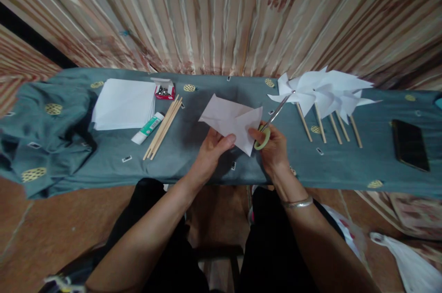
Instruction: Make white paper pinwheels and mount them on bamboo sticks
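Observation:
A sheet of white paper (226, 116), creased and with a slit on its right side, is raised over the cloth-covered table. My left hand (213, 148) pinches its lower edge, thumb on top. In my right hand (275, 148) is a pair of scissors (265, 136) with pale green handles, its blades pointing up and to the right, away from the paper. The right thumb also rests by the paper's right edge. Several white paper pinwheels (319, 90) on wooden sticks lie overlapping to the right of my right hand.
Left on the table (207, 175) are a stack of white paper (124, 102), a small red box of metal pins (165, 90), a green-and-white glue tube (148, 128) and several wooden sticks (164, 127). A black phone (410, 145) lies at the far right. A curtain (221, 17) hangs behind.

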`<state>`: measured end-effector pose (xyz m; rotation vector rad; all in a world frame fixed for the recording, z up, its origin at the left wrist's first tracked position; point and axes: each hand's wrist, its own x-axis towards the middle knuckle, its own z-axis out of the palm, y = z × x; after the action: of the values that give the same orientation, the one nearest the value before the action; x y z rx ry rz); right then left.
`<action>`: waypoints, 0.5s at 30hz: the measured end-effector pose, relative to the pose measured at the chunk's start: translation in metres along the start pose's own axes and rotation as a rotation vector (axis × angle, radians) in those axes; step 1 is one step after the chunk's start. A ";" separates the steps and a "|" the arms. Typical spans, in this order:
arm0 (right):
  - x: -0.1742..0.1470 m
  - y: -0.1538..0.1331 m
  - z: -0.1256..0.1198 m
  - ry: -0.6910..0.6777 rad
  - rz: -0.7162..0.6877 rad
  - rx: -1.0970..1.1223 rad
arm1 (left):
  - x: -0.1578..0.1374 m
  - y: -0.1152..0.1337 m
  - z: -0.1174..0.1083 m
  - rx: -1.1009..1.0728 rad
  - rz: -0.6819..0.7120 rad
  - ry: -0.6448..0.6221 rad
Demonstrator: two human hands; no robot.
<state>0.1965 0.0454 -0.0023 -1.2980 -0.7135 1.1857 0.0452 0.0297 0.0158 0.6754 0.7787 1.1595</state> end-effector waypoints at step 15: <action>-0.035 -0.017 -0.013 -0.777 0.236 -0.490 | 0.024 0.037 -0.019 -0.240 0.241 0.405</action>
<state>0.2020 0.0107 0.0189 -1.3226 -1.5149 1.8130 0.0150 0.0636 0.0308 0.3405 0.8921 1.6108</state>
